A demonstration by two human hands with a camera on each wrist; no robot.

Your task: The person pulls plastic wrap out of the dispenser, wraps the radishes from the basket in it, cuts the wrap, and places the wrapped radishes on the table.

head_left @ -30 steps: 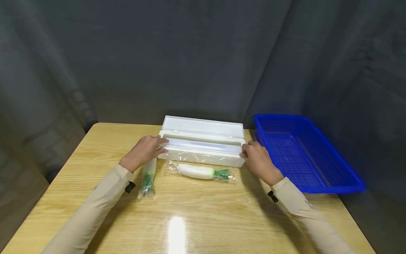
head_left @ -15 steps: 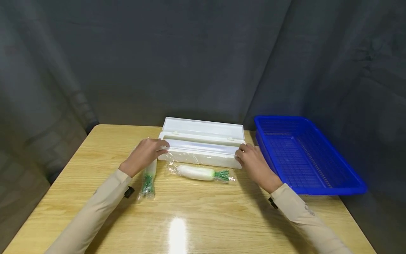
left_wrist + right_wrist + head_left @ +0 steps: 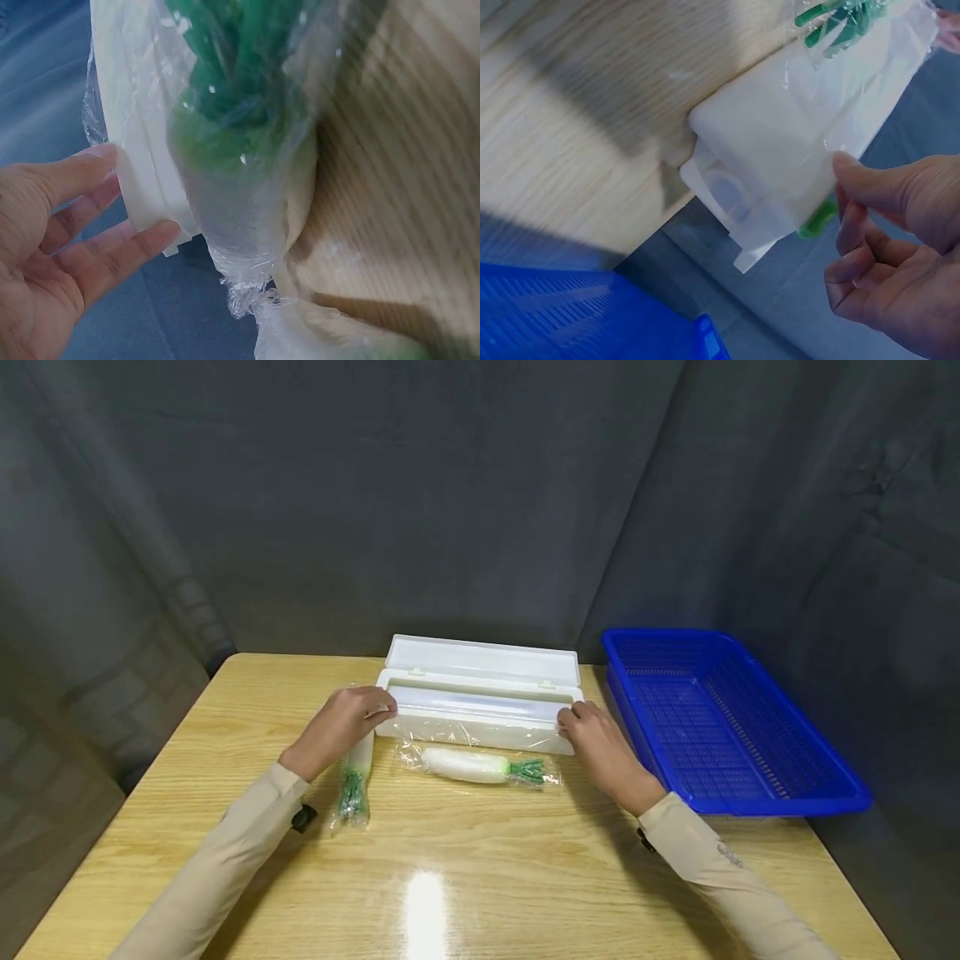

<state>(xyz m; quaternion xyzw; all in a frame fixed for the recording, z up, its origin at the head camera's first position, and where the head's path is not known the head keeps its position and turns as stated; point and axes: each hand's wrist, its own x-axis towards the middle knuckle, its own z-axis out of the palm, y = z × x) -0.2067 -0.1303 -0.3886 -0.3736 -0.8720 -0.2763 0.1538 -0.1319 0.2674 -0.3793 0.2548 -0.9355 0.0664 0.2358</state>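
A white cling film box (image 3: 480, 735) stands with its lid (image 3: 480, 656) tipped back, a roll of clear film (image 3: 480, 700) inside. My left hand (image 3: 339, 727) holds the box's left end, thumb and fingers spread round the corner in the left wrist view. At the other end my right hand (image 3: 603, 747) pinches the film's edge with thumb and forefinger. Film (image 3: 450, 733) hangs over the front wall. Before the box lies a wrapped white radish (image 3: 465, 766) with green stems. A second wrapped radish (image 3: 352, 789) points toward me beside the left hand, partly hidden by it.
A blue plastic basket (image 3: 757, 806) stands at the right of the wooden table (image 3: 480, 868), close to the right forearm. A dark curtain (image 3: 450, 510) hangs behind the table's far edge.
My right hand has shifted slightly inward from the box's right end and its fingers have come together at the film. The left hand, box and radishes stay about where they were.
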